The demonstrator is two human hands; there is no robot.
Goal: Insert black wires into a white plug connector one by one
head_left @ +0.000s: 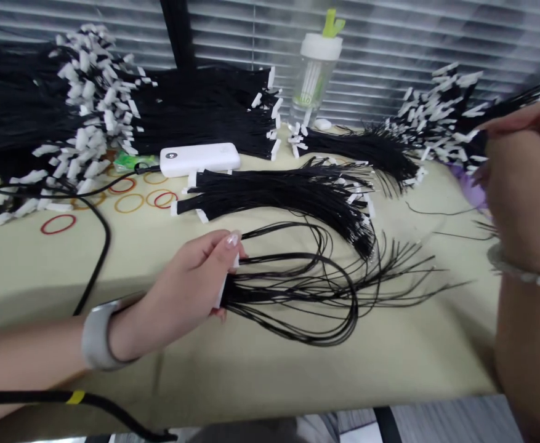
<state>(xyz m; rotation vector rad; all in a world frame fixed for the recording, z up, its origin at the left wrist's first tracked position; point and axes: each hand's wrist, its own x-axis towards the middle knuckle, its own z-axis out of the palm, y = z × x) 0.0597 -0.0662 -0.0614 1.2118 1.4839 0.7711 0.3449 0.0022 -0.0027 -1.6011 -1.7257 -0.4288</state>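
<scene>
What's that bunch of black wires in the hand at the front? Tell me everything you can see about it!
The bunch of thin black wires looks plastic-coated. One end gathers into a narrow white connector, pinched by the left hand. The wires bow rightward into long, loose loops, and their free ends fan out, tangling slightly, over the beige table surface.

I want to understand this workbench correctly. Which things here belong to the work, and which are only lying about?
Part of the work: left hand holding a black wire bundle by its white connector; right hand; other wire bundles; probably the rubber bands.

Lying about: white power bank, water bottle, black cable.
</scene>
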